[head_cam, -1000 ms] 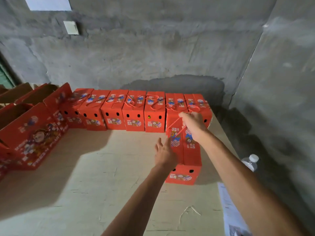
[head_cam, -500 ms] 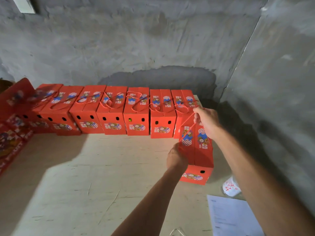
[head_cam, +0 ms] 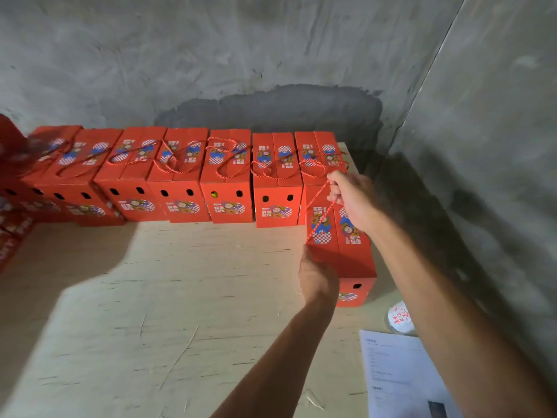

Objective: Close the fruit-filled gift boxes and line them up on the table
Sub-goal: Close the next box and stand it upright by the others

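The near box [head_cam: 337, 242], red and shut at the top, stands at about two o'clock on the table [head_cam: 180, 297], turned end-on with its far end touching the row of closed boxes [head_cam: 226, 176] that runs along the wall from ten o'clock to one o'clock. Its red cord handle [head_cam: 319, 218] is drawn up taut. The right hand [head_cam: 351, 200] pinches the cord's upper end with curled fingers; the left hand [head_cam: 316, 277] is curled at the box's near left edge, just where the cord comes down (whether it grips the cord or only steadies the card, I cannot tell).

Judging by this, the work is well along: seven or so boxes are closed and lined up, cords lying slack on their lids. This one looks closed but is not yet set in line. More red cartons [head_cam: 12, 224] blur at nine o'clock, their state unclear. A sheet of paper [head_cam: 398, 378] and a bottle [head_cam: 399, 319] lie at four o'clock.
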### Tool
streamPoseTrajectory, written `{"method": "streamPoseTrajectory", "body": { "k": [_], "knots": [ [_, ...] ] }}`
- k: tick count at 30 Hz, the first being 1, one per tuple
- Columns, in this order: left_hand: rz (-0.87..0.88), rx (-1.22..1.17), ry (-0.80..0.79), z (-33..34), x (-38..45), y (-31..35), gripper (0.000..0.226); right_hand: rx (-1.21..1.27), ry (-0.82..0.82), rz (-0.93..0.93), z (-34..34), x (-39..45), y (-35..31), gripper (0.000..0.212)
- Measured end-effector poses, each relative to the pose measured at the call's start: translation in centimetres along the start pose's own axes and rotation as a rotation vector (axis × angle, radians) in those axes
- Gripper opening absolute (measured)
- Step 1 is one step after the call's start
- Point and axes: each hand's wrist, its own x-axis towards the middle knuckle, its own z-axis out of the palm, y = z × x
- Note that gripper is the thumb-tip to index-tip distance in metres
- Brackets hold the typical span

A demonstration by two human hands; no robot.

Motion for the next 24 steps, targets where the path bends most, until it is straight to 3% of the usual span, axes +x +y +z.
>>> {"method": "streamPoseTrajectory", "body": {
  "k": [12,15,24],
  "knots": [
    [-0.055,-0.001,0.005,0.7,-1.6,-1.5,0.038,0.030,-0.010,0.032,-1.5,-1.1,0.4,0.024],
    [0.066,0.024,0.034,0.4,-2.0,-1.3,0.037,-0.015,0.001,0.022,-2.1,-1.3,0.4,0.023],
    [0.117,0.205,-0.181,-1.8,0.0,-1.2,0.047,-0.083,-0.017,0.054,-2.9,-2.9,-0.1,0.019]
  ]
}}
